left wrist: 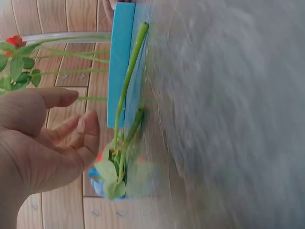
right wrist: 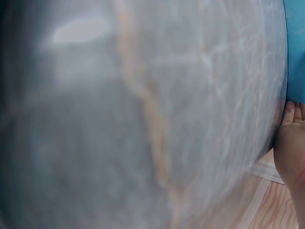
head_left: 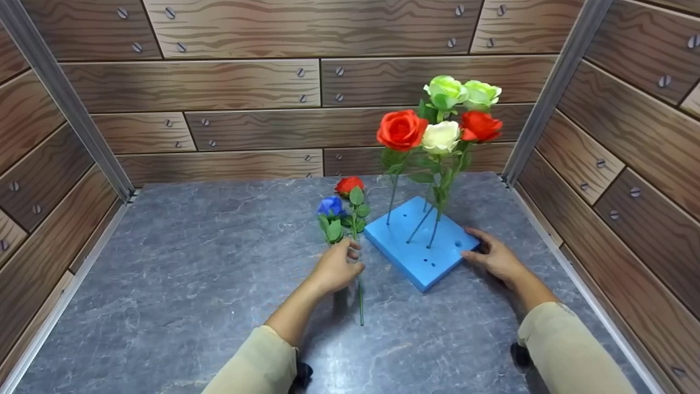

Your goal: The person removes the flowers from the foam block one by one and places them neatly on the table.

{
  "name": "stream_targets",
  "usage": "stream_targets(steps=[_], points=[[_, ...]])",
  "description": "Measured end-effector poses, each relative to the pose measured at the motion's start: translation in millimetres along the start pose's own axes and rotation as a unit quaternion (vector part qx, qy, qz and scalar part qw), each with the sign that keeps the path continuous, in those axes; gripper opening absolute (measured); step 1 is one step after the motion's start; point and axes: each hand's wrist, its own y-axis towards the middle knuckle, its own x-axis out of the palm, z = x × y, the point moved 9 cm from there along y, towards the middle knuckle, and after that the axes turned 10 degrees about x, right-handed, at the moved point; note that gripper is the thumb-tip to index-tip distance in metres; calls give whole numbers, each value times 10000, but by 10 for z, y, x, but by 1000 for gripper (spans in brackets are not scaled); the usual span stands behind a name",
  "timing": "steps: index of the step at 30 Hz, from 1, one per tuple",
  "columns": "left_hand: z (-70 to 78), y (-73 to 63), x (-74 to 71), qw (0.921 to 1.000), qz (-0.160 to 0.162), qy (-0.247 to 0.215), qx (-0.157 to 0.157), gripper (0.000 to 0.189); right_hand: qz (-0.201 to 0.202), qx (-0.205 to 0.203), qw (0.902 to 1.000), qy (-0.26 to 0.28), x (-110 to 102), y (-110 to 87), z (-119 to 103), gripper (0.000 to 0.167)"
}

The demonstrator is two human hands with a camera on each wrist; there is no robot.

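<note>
A red artificial rose (head_left: 348,186) and a blue artificial rose (head_left: 330,207) lie side by side on the table, left of a blue block with holes (head_left: 399,241). My left hand (head_left: 337,266) is over their stems, its fingers loosely bent. The left wrist view shows that hand (left wrist: 52,138) apart from the green stem (left wrist: 127,78), holding nothing. With thumb and fingers on either side, my right hand (head_left: 496,260) holds the block's right corner. Several roses stand in the block: red (head_left: 402,130), white (head_left: 441,138) and light green (head_left: 445,92). The right wrist view shows only part of the right hand (right wrist: 291,143).
The grey marbled table (head_left: 219,284) carries everything. Wood-patterned walls (head_left: 246,82) enclose it at the back and both sides, with metal strips along the edges. The standing roses rise high above the block and lean at different angles.
</note>
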Motion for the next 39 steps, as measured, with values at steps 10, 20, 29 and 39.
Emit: stream_targets(steps=[10, 20, 29, 39], points=[[277, 179, 223, 9950, 431, -483, 756, 34, -49, 86, 9999, -62, 10, -7, 8, 84], [397, 309, 613, 9877, 247, -1366, 721, 38, -119, 122, 9998, 62, 37, -21, 46, 85], [595, 461, 902, 9826, 27, -1690, 771, 41, -9, 74, 10000, 38, -10, -10, 17, 85], [686, 666, 1098, 9881, 95, -1272, 863, 43, 93, 34, 9999, -19, 1, -23, 11, 82]])
